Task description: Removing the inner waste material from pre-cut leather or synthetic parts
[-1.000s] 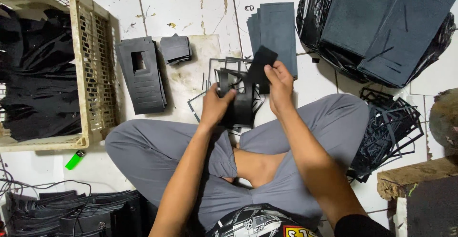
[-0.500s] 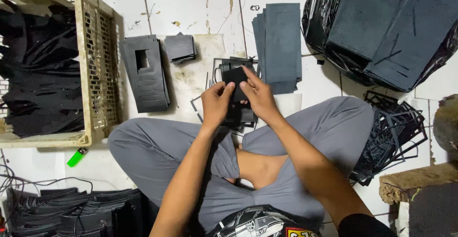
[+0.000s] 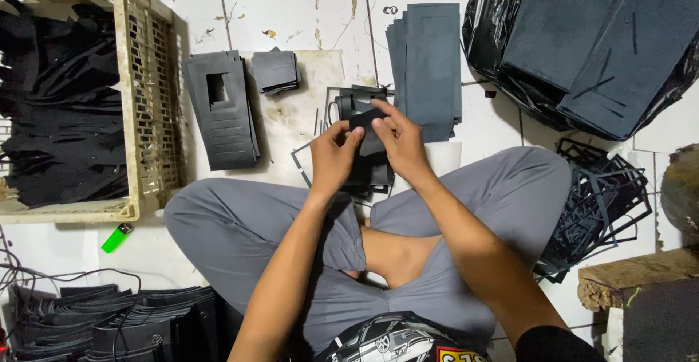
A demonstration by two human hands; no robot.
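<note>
Both hands, left hand [image 3: 333, 159] and right hand [image 3: 397, 143], grasp one black foam piece [image 3: 366, 124] above the floor. A finished stack [image 3: 220, 111] lies at ten o'clock; many sheets [image 3: 431, 63] at twelve o'clock seem left.

A small floor workshop for cutting dark foam sheet; a person sits cross-legged on a stained white tile floor [image 3: 291, 12]; a plastic crate [image 3: 149, 100] of black offcuts at the left edge; stacked cut pieces [image 3: 218, 114]; a black bag [image 3: 502, 34] of sheets at the top right corner.
</note>
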